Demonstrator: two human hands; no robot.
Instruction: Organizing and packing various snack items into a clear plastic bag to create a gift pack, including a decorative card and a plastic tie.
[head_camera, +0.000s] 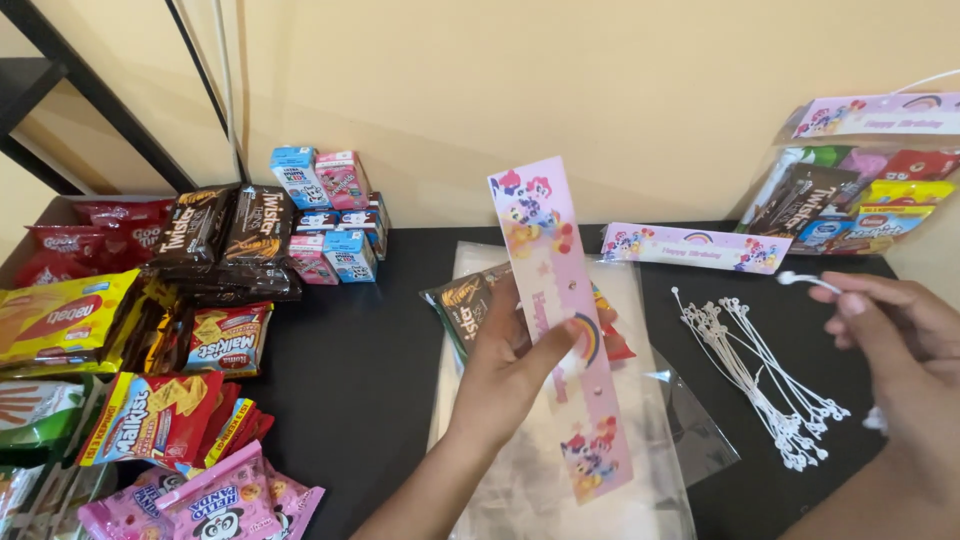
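At the far left of the black tabletop (360, 380) lie heaps of snack packets (150, 400) in red, yellow and pink, with dark brown wafer packs (225, 235) stacked behind them. Just right of those stand small drink cartons (330, 215) in blue and pink, piled against the wall.

Near the middle, the left hand (510, 365) is raised above the tabletop and grips a long pink card strip (560, 320) printed with cartoon ponies. The thumb presses across the front of the strip and the fingers close behind it, so the strip stands nearly upright, tilted slightly, its top end well above the hand and its lower end hanging below. Behind hand and strip a clear plastic bag (640, 440) lies flat on the tabletop, with a brown wafer pack (465, 305) and another snack inside its upper part.

Further right, a second pink strip (695, 246) lies flat near the wall. Below it sits a bundle of white plastic ties (760, 375), fanned out on the tabletop.

At the right edge, the right hand (895, 340) pinches a single white tie (805, 280) between its fingertips, held just above the bundle and well apart from the strip. Behind it, a filled clear goodie bag (860, 200) with a pink topper leans against the wall.
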